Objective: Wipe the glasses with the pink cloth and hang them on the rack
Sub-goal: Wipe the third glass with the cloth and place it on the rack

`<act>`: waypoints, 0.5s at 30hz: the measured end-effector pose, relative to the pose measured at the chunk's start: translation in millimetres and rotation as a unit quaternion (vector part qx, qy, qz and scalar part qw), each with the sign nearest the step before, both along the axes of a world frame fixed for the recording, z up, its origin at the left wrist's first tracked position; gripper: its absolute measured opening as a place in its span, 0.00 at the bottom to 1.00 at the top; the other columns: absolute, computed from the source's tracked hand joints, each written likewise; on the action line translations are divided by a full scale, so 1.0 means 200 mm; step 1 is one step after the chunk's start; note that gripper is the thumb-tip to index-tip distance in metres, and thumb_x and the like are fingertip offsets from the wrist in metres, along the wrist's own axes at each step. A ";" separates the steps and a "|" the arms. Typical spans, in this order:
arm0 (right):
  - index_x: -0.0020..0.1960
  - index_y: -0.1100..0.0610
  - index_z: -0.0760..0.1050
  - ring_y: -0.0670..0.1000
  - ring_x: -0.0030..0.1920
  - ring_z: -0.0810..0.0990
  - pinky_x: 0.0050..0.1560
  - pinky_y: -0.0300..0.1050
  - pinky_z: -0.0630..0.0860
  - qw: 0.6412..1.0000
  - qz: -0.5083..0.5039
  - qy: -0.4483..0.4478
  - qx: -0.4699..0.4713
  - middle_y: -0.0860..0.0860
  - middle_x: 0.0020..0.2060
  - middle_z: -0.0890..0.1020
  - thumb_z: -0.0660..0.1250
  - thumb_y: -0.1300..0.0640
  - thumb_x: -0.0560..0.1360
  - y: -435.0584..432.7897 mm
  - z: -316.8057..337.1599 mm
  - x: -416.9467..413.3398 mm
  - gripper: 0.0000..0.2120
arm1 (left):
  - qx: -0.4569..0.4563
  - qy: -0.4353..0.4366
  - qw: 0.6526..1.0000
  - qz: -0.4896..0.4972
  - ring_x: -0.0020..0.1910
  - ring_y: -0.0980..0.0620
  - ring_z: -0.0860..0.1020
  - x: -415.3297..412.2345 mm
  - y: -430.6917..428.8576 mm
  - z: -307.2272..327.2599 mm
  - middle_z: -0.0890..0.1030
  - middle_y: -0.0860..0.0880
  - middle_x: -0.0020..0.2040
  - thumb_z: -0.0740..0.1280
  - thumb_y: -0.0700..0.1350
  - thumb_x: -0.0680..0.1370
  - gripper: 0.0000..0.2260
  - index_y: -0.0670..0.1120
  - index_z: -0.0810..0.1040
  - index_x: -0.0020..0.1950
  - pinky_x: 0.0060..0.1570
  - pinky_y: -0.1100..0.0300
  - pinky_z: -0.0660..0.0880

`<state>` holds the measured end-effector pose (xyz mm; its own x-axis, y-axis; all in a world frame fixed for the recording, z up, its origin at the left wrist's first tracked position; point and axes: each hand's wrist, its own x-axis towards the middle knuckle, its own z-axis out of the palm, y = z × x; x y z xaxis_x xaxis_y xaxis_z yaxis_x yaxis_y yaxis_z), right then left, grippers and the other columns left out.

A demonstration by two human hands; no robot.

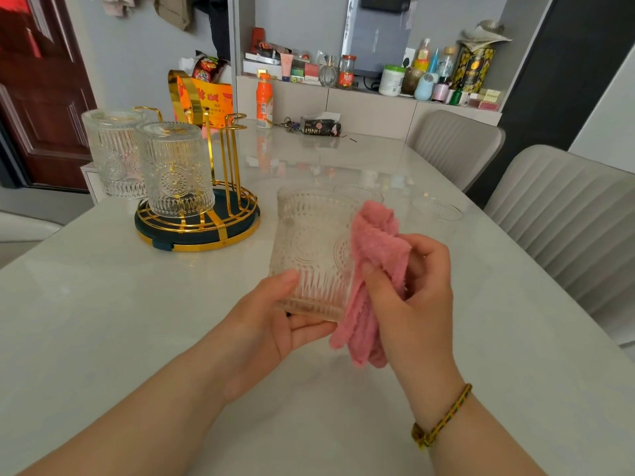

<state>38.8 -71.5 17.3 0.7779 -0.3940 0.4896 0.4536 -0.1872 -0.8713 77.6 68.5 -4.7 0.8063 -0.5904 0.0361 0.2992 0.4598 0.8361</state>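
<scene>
Left hand (271, 324) cups the base of an embossed glass (311, 249), thumb curled up its side, held above the table (137, 321) to the right of the gold rack (206, 228). Right hand (412, 290) pinches the pink cloth (374, 249) against the glass's wall. Two matching glasses (175, 170) hang upside down on the rack. Two more tumblers (436, 211) stand further right of the rack. Behind the rack and to its right lies a dark tissue pack (321, 128) reading "PINO"; the label of the orange bottle (264, 101) beside it is unreadable.
</scene>
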 end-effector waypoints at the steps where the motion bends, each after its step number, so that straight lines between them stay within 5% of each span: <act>1: 0.45 0.46 0.67 0.38 0.38 0.77 0.39 0.31 0.75 1.000 0.009 0.011 -0.004 0.46 0.42 0.79 0.67 0.68 0.70 0.00 0.00 0.00 0.19 | -0.015 -0.001 1.000 -0.006 0.50 0.44 0.82 0.00 0.00 0.01 0.83 0.42 0.52 0.79 0.56 0.49 0.30 0.50 0.83 0.49 0.48 0.54 0.80; 6: 0.47 0.42 0.66 0.36 0.41 0.78 0.40 0.29 0.74 0.992 0.092 0.039 -0.079 0.37 0.43 0.80 0.70 0.62 0.69 0.06 -0.05 -0.01 0.19 | -0.085 0.028 0.996 0.029 0.45 0.46 0.83 0.04 0.03 0.01 0.83 0.41 0.49 0.80 0.55 0.48 0.30 0.48 0.84 0.47 0.39 0.58 0.80; 10: 0.47 0.28 0.64 0.35 0.47 0.78 0.42 0.27 0.72 0.989 0.100 -0.008 -0.106 0.29 0.49 0.77 0.67 0.54 0.61 0.08 0.00 -0.05 0.25 | 0.000 0.009 0.999 0.032 0.40 0.48 0.83 0.04 0.03 0.00 0.84 0.42 0.44 0.75 0.49 0.57 0.21 0.43 0.81 0.47 0.37 0.59 0.80; 15: 0.47 0.44 0.67 0.34 0.39 0.78 0.37 0.25 0.72 0.998 -0.011 -0.057 -0.024 0.39 0.42 0.80 0.69 0.66 0.66 0.01 0.04 -0.05 0.20 | 0.066 -0.025 0.997 -0.016 0.49 0.46 0.82 -0.01 -0.01 -0.02 0.83 0.43 0.51 0.67 0.55 0.60 0.28 0.45 0.75 0.58 0.49 0.55 0.80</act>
<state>29.7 -69.2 26.1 0.7078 -0.3839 0.5930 0.5448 -0.2377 -0.8042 75.0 65.8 -8.8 0.7857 -0.6185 -0.0045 0.2694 0.3356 0.9026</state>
